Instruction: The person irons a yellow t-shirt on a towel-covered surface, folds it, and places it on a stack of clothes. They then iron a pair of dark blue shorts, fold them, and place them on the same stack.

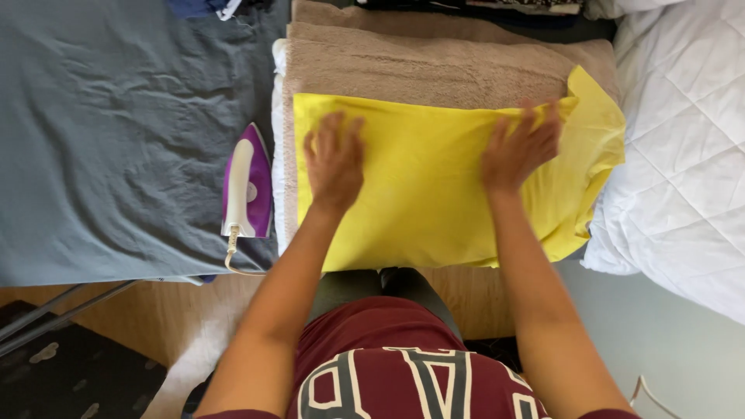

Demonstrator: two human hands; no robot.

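Note:
A yellow cloth (423, 198) lies folded on a beige towel (434, 66) that covers the ironing surface. My left hand (335, 161) rests flat on the cloth's left part, fingers spread. My right hand (518, 147) presses on the cloth's upper right, fingers apart near the folded top edge. Neither hand grips anything. The cloth's right end (597, 147) hangs loose past the towel.
A purple and white iron (247, 186) stands just left of the towel, on the edge of a grey sheet (109, 140). A white quilt (683, 155) lies to the right. Wooden floor (155, 318) and a dark rug (70, 372) are below.

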